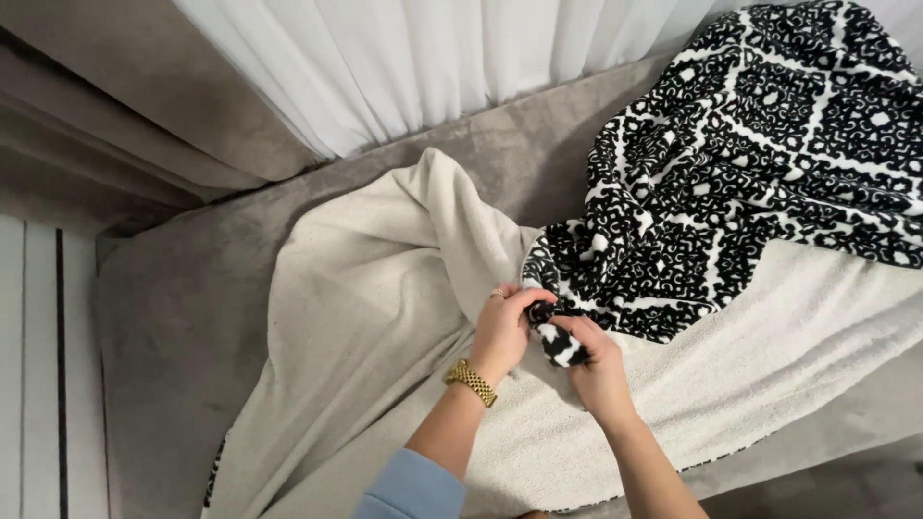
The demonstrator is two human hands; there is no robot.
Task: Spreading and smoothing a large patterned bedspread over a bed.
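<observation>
Where the blanket [731, 163] folds back on itself near the middle of the sofa [192, 298], both hands meet on one bunched corner of it. The left hand [502, 332], with a ring on one finger and a gold watch [470, 382] at the wrist, has its fingers curled shut around the black-and-white patterned cloth, pinching it from the left. The right hand [594, 363] closes on the same twisted corner from just below and to the right, fingers pressed together on the fabric, so the two hands almost touch. The blanket shows two faces: a black-and-white patterned side heaped toward the sofa's far right end, and a cream fleece side spread over the seat from the middle down to the near edge. A light blue sleeve [411, 488] covers the left forearm at the near edge. The grey sofa lies bare along its left end, and a white curtain [433, 67] hangs behind its far edge.
</observation>
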